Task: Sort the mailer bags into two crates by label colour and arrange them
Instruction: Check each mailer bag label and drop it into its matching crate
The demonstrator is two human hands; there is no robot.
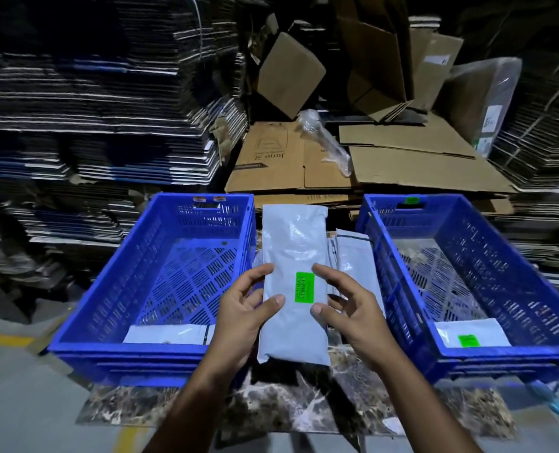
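A long grey mailer bag [293, 246] with a green label [304, 287] is held up between two blue crates. My left hand [244, 308] grips its left edge, thumb on top. My right hand [345, 305] holds its right edge, thumb beside the label. The left crate [108, 308] holds one grey mailer [167, 334] at its near end; its label is hidden. In the right crate [487, 256] lies a mailer with a green label [474, 333]. More grey mailers [353, 253] lie in a pile behind the held one.
The crates stand on a dark marbled slab [271, 407]. Flattened cardboard boxes [353, 165] and tall stacks of folded cartons [92, 93] rise behind. A small green tag [412, 201] marks the right crate's far rim, orange tags [209, 199] the left one's.
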